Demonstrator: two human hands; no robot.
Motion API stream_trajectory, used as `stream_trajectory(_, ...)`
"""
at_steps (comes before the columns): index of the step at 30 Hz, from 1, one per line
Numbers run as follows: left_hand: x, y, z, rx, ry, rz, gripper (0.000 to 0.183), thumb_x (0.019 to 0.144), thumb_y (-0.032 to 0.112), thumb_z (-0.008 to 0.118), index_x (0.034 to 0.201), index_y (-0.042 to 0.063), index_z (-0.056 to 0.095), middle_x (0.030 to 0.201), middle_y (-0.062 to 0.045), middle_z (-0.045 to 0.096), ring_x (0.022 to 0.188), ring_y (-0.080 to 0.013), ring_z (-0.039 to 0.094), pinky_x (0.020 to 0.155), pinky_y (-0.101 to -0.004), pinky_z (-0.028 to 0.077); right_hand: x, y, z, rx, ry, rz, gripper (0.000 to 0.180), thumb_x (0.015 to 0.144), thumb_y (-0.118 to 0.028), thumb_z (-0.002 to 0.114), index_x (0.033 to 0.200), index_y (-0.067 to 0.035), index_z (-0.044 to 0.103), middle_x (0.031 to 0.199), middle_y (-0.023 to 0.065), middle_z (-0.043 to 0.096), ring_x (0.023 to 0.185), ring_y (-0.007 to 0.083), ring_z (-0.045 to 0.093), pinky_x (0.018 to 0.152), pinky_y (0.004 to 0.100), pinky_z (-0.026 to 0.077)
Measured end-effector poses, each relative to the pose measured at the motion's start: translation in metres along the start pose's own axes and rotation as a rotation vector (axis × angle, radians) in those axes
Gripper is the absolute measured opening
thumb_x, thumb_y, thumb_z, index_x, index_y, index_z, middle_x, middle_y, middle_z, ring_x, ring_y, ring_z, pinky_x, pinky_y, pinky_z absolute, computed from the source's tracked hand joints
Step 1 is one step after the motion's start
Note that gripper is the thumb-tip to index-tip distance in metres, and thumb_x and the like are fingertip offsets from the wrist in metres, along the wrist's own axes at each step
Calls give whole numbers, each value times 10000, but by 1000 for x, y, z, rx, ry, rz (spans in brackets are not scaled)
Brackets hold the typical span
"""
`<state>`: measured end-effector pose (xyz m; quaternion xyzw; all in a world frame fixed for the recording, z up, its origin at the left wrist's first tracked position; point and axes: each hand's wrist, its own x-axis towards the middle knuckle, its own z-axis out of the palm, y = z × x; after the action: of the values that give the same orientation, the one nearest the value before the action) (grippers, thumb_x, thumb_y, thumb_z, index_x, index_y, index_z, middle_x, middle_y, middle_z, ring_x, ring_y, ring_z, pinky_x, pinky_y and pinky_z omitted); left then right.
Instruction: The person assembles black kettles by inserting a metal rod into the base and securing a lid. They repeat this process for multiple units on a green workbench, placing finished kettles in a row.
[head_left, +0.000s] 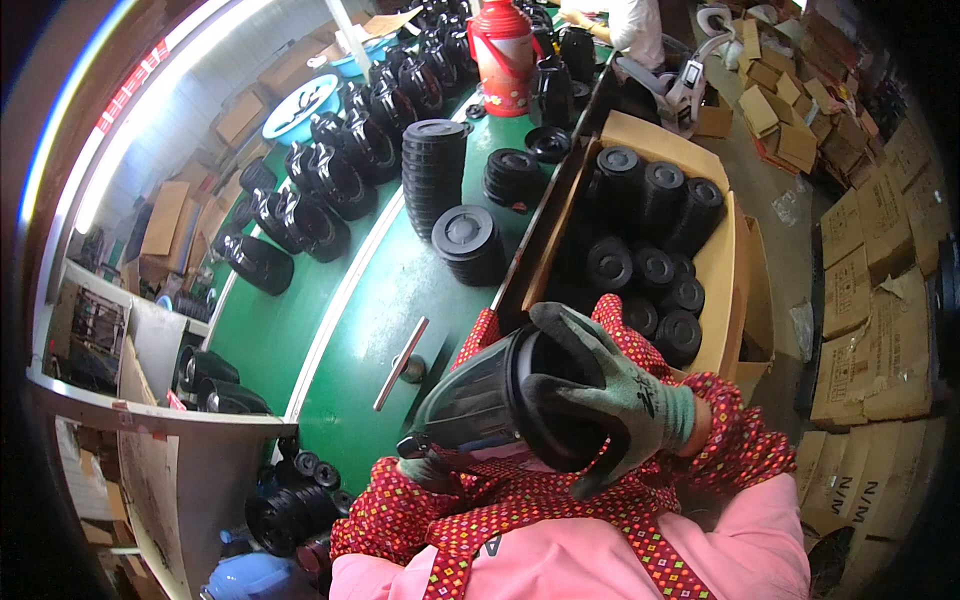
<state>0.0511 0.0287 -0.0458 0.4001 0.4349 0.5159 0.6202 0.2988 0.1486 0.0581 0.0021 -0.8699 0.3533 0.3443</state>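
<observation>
A dark translucent plastic vessel (469, 405) lies tilted across my front, its wide end towards the right. My left hand (429, 474), in a glove, supports the vessel's narrow end from below; most of its fingers are hidden. At the wide end sits a black round plastic part (559, 409). My gloved right hand (611, 397) spreads its fingers over this part and grips it; whether the part is seated in the vessel cannot be told. Just beyond the vessel, a metal T-shaped handle (405, 367) stands on the green work surface (330, 390).
Black ribbed lids (465, 232) stand stacked on the bench, with rows of glossy black jugs (315, 202) to the left. A red thermos flask (504, 60) stands farther back. An open carton (712, 307) of black round parts is at right; flattened cartons (862, 322) lean beyond.
</observation>
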Motion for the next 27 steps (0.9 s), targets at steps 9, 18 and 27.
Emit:
stream_trajectory(9,11,-14,16,-11,-41,26,665,904,129,763,1492,-33,497,1455,-209,627,1338,-266,607,1142,-401,467,2,-11,3,-101,86,67,1007,771,-573,862,1595,-135,482,1606,301,369,1477,542,352,1219,616,301)
stream_trajectory(18,-3,-72,17,279,248,137,741,894,116,769,1548,-18,446,1480,-211,609,1390,-258,575,1178,-400,438,-29,29,11,807,359,691,728,1036,-365,640,1626,-9,404,1593,133,482,1452,224,466,1229,356,343)
stream_trajectory(27,-56,-10,-63,864,155,34,864,813,71,827,1591,78,453,1409,-222,633,1304,-290,633,1070,-399,531,-49,122,9,675,-99,838,429,964,-211,734,1301,55,714,1190,107,768,1101,178,702,1019,336,539)
